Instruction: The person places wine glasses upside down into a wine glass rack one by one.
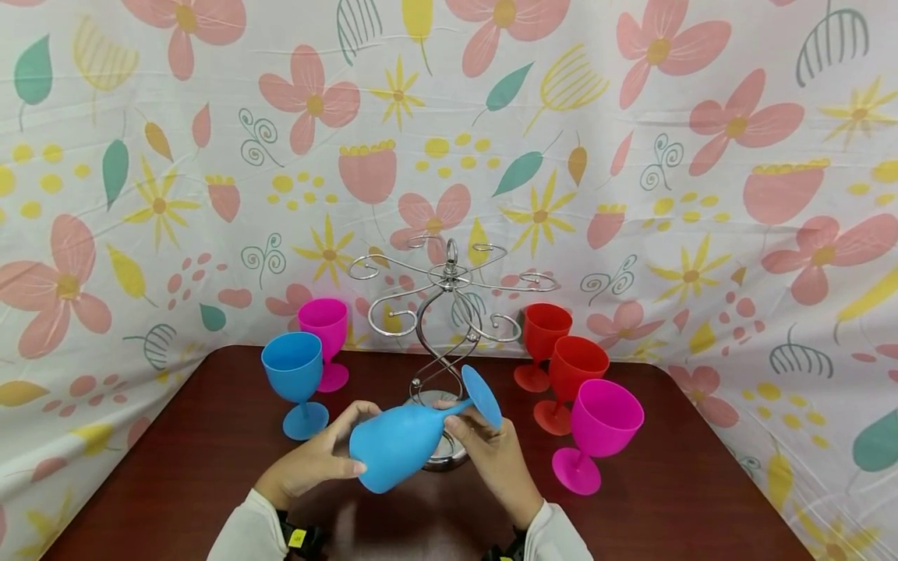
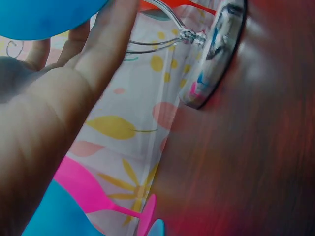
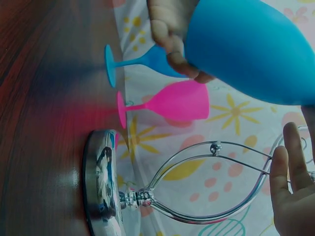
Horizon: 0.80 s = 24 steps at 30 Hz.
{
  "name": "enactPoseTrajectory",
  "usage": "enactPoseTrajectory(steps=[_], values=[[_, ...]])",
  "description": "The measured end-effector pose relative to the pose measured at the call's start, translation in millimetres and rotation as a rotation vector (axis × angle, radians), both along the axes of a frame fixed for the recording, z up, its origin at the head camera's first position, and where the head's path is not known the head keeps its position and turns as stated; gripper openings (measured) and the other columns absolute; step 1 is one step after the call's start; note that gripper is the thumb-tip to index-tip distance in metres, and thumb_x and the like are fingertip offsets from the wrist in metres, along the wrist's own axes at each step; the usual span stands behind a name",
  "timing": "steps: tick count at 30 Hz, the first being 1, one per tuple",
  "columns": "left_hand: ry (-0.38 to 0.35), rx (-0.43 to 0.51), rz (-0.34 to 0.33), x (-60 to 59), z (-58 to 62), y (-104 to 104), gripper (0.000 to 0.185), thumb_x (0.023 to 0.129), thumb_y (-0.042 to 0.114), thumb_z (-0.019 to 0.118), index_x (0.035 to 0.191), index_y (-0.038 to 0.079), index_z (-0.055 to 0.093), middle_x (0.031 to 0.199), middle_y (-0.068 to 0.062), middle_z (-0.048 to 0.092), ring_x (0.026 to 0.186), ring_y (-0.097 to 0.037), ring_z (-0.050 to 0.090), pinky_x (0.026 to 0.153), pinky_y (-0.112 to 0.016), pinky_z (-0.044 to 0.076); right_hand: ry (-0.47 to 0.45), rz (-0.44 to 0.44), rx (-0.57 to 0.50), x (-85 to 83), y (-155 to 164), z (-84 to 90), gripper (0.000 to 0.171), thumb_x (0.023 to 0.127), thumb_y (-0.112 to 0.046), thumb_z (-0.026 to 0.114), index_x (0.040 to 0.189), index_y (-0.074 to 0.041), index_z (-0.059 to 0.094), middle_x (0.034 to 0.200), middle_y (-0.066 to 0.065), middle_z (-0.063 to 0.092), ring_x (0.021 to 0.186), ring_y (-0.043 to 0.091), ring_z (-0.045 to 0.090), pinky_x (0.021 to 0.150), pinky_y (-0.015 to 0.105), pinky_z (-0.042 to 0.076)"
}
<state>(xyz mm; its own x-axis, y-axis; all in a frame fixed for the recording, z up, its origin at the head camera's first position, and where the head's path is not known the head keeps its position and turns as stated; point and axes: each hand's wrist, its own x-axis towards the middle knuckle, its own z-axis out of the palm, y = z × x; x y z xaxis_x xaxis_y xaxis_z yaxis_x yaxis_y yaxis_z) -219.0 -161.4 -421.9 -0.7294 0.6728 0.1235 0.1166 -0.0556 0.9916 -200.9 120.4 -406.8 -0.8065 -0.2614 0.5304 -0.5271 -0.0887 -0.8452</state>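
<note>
A blue plastic goblet (image 1: 398,446) is held tilted in both hands above the table, its bowl toward the lower left and its round foot toward the upper right. The left hand (image 1: 319,458) grips the bowl, thumb on the near side. At the stem, the right hand (image 1: 496,460) pinches between thumb and fingers. Just behind the goblet stands a silver wire goblet rack (image 1: 452,280) with curled arms and a round base. The right wrist view shows the blue bowl (image 3: 251,49) close up, with left-hand fingers (image 3: 179,56) against it.
On the left stand another blue goblet (image 1: 293,370) and a pink goblet (image 1: 324,327). To the right, two red goblets (image 1: 547,331) and a pink goblet (image 1: 606,421) stand upright in a line. A flowered cloth (image 1: 449,117) hangs behind the dark wooden table (image 1: 175,483).
</note>
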Motion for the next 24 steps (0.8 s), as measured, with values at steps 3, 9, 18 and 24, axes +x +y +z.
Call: enactPoseTrajectory(steps=[3,9,18,24], values=[[0.055,-0.057,-0.026,-3.9,-4.1,5.0,0.074,0.086,0.021,0.072,0.142,0.008,0.025,0.141,-0.02,0.033,0.125,-0.038,0.04,0.092,-0.047,0.051,-0.032,0.0,-0.006,1.2,0.4,0.5,0.028,0.1,-0.007,0.055,0.125,0.001,0.064,0.122,0.015,0.065,0.124,0.029,0.054,0.102,0.036,0.044],[0.184,-0.216,-0.022,-8.2,-9.6,13.3,0.079,0.081,0.026,0.079,0.142,0.013,0.03,0.136,-0.013,0.042,0.122,-0.034,0.045,0.091,-0.04,0.05,-0.051,-0.005,0.013,3.0,-2.0,1.8,0.027,0.101,-0.011,0.053,0.125,-0.001,0.064,0.12,0.013,0.065,0.119,0.026,0.058,0.1,0.034,0.046],[0.102,-0.11,-0.064,-6.3,-15.0,12.8,0.063,0.092,0.02,0.067,0.144,0.009,0.034,0.14,-0.014,0.047,0.128,-0.036,0.045,0.101,-0.043,0.044,0.008,-0.023,0.078,9.4,-3.4,1.8,0.027,0.105,-0.01,0.044,0.126,-0.008,0.06,0.124,0.009,0.062,0.12,0.027,0.056,0.096,0.037,0.049],[0.139,-0.093,0.229,-16.4,-18.8,15.3,0.038,0.101,0.025,0.055,0.137,0.012,0.049,0.133,-0.015,0.053,0.125,-0.041,0.048,0.098,-0.054,0.044,0.114,-0.055,0.133,9.4,-3.4,6.4,0.029,0.105,-0.005,0.04,0.128,-0.013,0.057,0.124,0.006,0.061,0.118,0.025,0.056,0.1,0.036,0.045]])
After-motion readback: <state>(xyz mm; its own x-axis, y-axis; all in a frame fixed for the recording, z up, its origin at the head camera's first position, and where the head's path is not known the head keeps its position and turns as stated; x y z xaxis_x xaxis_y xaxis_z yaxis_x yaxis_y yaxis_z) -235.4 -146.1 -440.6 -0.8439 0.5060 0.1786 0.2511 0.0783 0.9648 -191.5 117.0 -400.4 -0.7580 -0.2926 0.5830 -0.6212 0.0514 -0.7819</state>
